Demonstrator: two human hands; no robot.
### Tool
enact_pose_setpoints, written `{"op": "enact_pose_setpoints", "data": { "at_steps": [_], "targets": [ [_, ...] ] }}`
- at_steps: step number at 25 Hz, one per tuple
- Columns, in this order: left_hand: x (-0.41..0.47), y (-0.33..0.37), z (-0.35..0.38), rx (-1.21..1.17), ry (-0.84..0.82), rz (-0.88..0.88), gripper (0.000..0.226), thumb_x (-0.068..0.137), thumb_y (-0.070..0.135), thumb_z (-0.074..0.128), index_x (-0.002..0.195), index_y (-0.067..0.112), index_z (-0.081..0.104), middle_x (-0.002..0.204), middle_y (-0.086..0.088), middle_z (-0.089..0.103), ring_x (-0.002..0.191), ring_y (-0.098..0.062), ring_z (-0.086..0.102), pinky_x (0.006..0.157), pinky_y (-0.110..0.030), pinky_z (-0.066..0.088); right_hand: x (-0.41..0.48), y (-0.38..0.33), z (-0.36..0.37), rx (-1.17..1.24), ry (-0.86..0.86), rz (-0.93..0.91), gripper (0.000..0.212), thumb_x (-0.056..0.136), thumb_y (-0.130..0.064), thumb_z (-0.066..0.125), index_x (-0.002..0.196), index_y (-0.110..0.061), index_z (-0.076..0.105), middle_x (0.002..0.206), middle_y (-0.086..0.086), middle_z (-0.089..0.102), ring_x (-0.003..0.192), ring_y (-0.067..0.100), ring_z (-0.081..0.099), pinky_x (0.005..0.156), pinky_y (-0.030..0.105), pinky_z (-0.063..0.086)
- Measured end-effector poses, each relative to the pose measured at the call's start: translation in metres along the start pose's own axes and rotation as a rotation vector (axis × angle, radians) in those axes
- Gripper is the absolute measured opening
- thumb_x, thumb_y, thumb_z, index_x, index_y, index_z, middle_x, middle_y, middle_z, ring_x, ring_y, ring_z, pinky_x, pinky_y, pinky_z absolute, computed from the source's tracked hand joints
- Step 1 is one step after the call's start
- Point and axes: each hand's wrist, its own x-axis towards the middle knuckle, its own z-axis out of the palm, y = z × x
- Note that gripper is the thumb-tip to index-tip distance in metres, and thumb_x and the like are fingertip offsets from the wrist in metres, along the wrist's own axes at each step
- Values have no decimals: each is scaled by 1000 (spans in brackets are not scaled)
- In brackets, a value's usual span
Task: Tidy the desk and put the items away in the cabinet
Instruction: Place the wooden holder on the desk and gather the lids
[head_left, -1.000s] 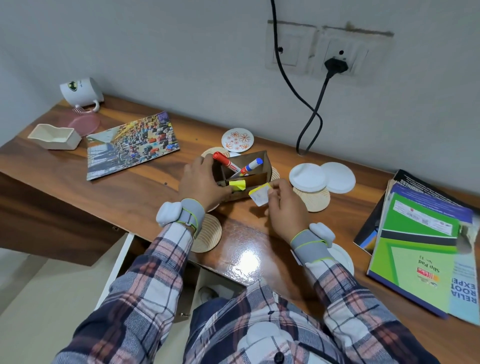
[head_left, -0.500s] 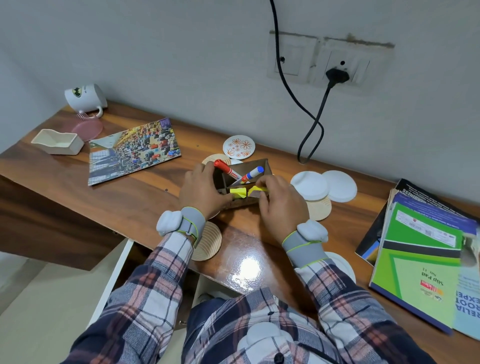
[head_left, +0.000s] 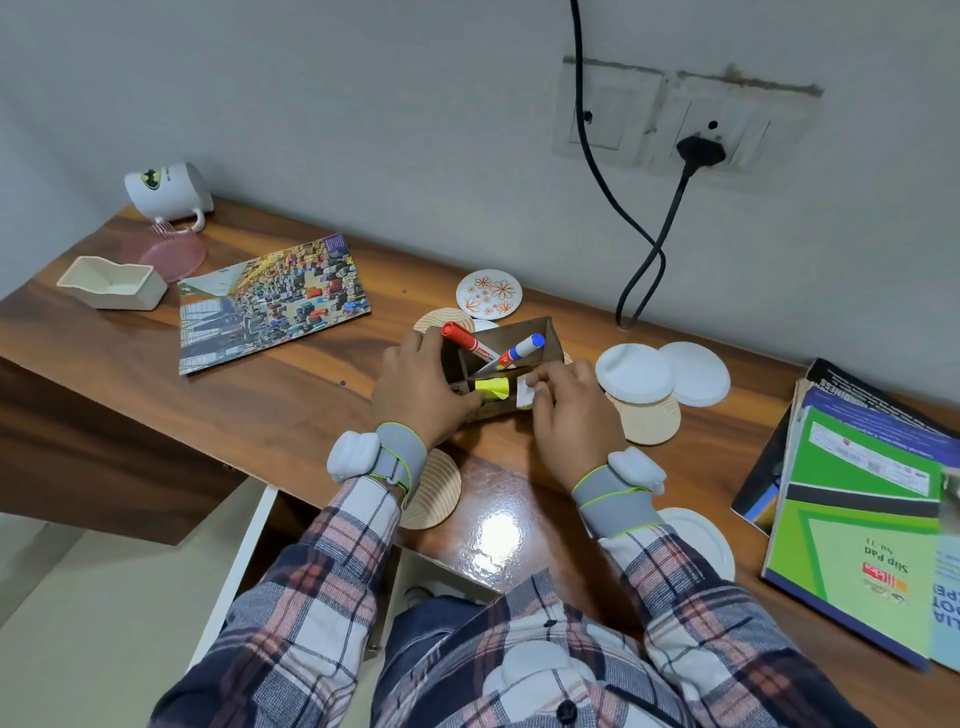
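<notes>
Wood-grain worktop (head_left: 311, 410), mid-tidy: your left hand (head_left: 415, 387) grips the cardboard organiser (head_left: 540, 335) at its centre, and your right hand (head_left: 569, 413) pinches a white notepad (head_left: 524, 397) into its front slot. Next move, probably: seat it, then let go.

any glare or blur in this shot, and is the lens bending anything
Head view: a bright glare patch sits on the glossy desk near its front edge; the book stack smears into blur at the frame's right edge; the socket plate looks skewed by the wide-angle lens; the wooden organiser, left hand and right hand look sharp.
</notes>
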Motion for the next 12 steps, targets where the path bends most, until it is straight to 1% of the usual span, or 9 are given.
{"op": "enact_pose_setpoints", "data": {
  "at_steps": [2,6,7,9,10,12],
  "targets": [
    [0,0,0,0,-13,7,79,67,53,79,132,22,45,123,-6,50,114,-32,46,81,-41,47,1,-3,2,-53,10,21,14,95,-25,54,105,-19,63,105,8,52,80,34,58,61,29,34],
    [0,-4,-1,17,-23,18,81,68,56,77,133,22,43,125,-6,49,115,-32,46,80,-40,47,2,-9,6,-86,-9,69,26,91,-37,60,112,-21,57,106,7,55,89,33,59,67,35,44],
    [0,-4,0,15,-22,22,81,68,56,77,133,21,43,125,-6,49,115,-32,46,80,-40,46,3,-9,6,-98,2,74,27,90,-39,61,111,-22,57,103,6,58,88,32,59,65,34,43],
    [0,-5,-1,7,-18,37,80,68,55,76,132,21,43,125,-6,49,115,-31,47,80,-39,46,6,-9,6,-134,39,93,28,91,-43,61,110,-23,56,88,0,63,82,30,61,59,30,37],
    [1,-7,-1,-1,-18,46,79,68,55,77,131,21,43,125,-6,49,114,-31,47,81,-39,46,7,-11,7,-152,53,105,30,91,-44,60,112,-24,55,80,-4,61,78,29,62,57,29,36],
    [1,-10,-1,-27,-24,52,79,68,54,77,131,20,44,124,-6,49,114,-32,47,84,-40,45,9,-18,14,-152,51,123,36,90,-44,60,119,-23,52,71,-13,54,77,28,64,55,29,38]
  ]
}}
